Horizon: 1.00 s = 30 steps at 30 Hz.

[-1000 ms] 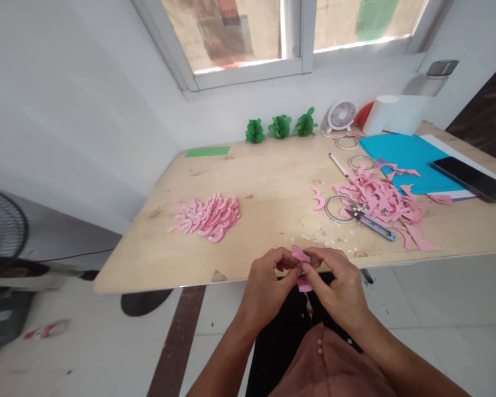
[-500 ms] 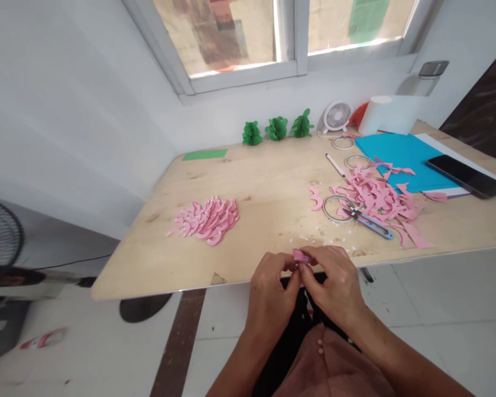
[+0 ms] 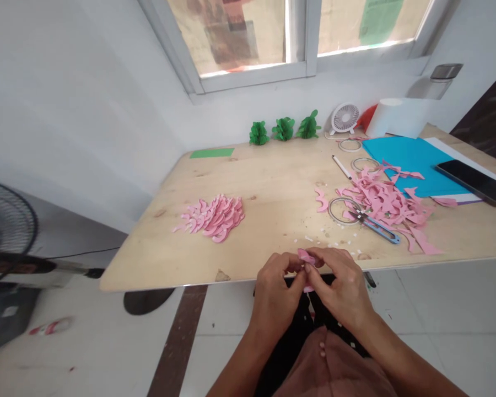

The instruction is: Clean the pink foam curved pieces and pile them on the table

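Both hands meet at the table's front edge, pinching a small pink paper piece (image 3: 306, 256) between thumbs and fingertips. My left hand (image 3: 278, 284) grips it from the left, my right hand (image 3: 341, 278) from the right. Part of the piece shows below the thumbs; the rest is hidden by fingers. To the left lies a pile of curved pink cutouts (image 3: 221, 218) with white bits on them. Ahead on the right, blue-handled thread snips (image 3: 378, 227) rest by a metal ring (image 3: 342, 211) and a heap of pink paper scraps (image 3: 386, 198).
Several green paper shapes (image 3: 284, 129) stand along the wall beside a small white fan (image 3: 344, 118). A green strip (image 3: 212, 153) lies at the back left. At right are a white pen (image 3: 341, 166), blue sheets (image 3: 397, 149) and a phone (image 3: 475, 181). White crumbs dot the wooden table (image 3: 273, 187).
The camera view has turned slightly left, so everything sits further right. Both hands still pinch the pink piece, and more of it shows below the thumbs.
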Motion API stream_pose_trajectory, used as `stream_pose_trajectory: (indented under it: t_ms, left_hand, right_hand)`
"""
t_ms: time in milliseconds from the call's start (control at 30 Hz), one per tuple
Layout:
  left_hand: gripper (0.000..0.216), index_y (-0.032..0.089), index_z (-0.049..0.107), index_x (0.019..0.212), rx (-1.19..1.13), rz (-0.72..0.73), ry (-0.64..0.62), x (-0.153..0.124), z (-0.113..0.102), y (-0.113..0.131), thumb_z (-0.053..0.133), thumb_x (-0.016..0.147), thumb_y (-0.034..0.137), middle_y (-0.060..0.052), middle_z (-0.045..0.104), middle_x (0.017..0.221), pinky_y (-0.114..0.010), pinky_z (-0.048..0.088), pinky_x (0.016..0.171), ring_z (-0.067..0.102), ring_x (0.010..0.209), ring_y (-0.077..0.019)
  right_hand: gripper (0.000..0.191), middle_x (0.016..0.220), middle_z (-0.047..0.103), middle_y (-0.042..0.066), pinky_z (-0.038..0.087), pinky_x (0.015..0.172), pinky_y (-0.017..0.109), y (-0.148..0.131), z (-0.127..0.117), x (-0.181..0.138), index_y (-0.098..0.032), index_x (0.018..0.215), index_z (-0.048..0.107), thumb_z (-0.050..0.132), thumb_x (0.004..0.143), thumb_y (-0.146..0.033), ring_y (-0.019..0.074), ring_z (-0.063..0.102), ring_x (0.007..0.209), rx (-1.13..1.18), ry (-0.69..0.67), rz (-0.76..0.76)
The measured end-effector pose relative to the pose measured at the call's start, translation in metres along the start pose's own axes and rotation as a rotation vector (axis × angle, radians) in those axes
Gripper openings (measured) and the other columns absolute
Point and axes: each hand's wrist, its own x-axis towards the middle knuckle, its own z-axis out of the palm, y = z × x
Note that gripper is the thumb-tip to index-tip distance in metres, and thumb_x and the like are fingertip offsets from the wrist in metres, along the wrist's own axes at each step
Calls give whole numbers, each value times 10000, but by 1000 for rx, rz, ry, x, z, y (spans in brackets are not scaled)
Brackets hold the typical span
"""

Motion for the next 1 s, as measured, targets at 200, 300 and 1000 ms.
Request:
stream_pose_trajectory:
  t_ms: [200,300,1000]
  left_hand:
    - [95,190,632,791,-21,-18,-19,2,-3,1,603,735,120,-6,669,763,-278,464,697,596,731,-156]
    - [119,189,631,775,-14,-22,-24,3,-3,3,610,708,93,-9,666,771,-273,466,694,594,716,-151]
    - [107,207,631,760,-47,21,-56,4,1,0,590,710,122,-2,687,726,-280,475,671,611,731,-170]
  right_hand:
    - [233,923,724,62,505,777,329,5,-8,4,-201,930,698,502,876,-315,217,660,864,277,-132,214]
    - [264,897,727,55,519,729,298,5,-12,6,-196,918,715,484,887,-322,208,665,822,376,-170,265]
    - [216,738,656,33,468,662,288,6,-12,7,-192,818,699,562,846,-355,195,601,728,486,-195,366]
